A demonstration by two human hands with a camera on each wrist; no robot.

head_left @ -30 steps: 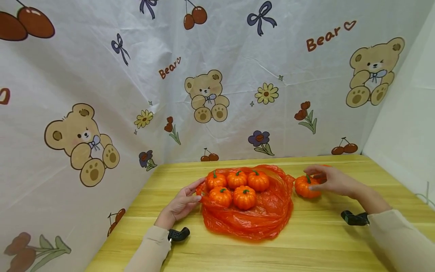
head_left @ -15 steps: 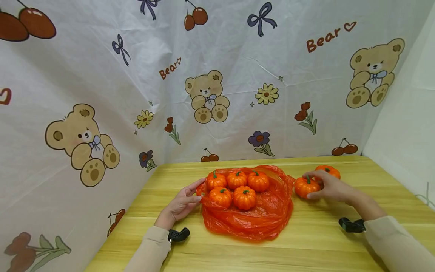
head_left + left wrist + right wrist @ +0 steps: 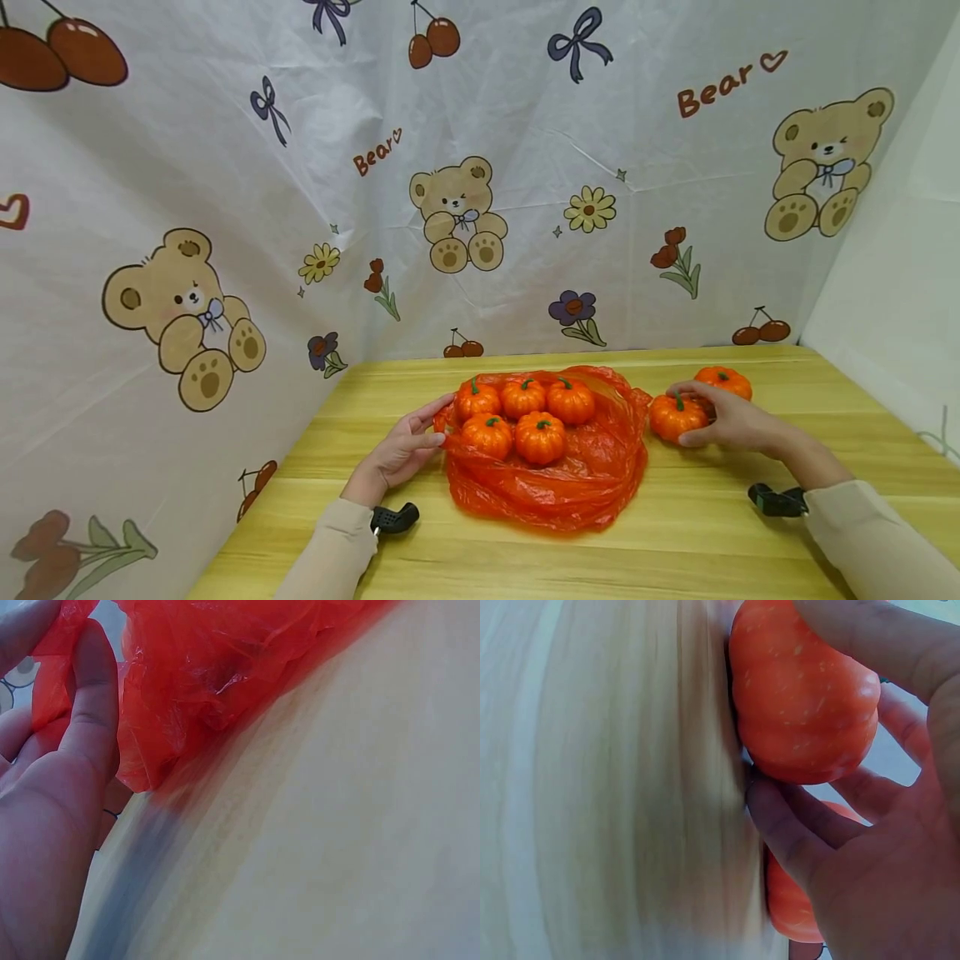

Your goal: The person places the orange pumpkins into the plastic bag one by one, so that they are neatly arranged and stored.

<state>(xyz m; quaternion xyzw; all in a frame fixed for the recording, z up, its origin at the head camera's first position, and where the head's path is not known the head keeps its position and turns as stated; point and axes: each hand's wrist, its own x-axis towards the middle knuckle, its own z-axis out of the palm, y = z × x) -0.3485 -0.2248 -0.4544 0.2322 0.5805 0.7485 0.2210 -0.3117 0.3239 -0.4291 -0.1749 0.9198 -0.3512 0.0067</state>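
Note:
My left hand (image 3: 403,450) pinches the left edge of a thin red plastic bag (image 3: 540,496). In the left wrist view, a strip of the bag (image 3: 52,686) runs between the thumb and fingers. Several small orange pumpkins (image 3: 540,437) with green stems sit in the opened bag, grouped toward its left and back. To the right of the bag, my right hand (image 3: 738,421) grips another small pumpkin (image 3: 670,419) that stands on the table. Up close in the right wrist view, the thumb and fingers curve round this pumpkin (image 3: 802,697).
A further small pumpkin (image 3: 726,381) stands just behind the right hand. The wooden table (image 3: 480,567) ends at a hanging cloth (image 3: 517,308) printed with bears, and a white wall (image 3: 885,317) borders the right side. A black wrist device (image 3: 395,518) hangs below the left wrist.
My right hand has come down slightly and closed in round the small pumpkin, uncovering the one behind. The left hand and the bag have stayed in place.

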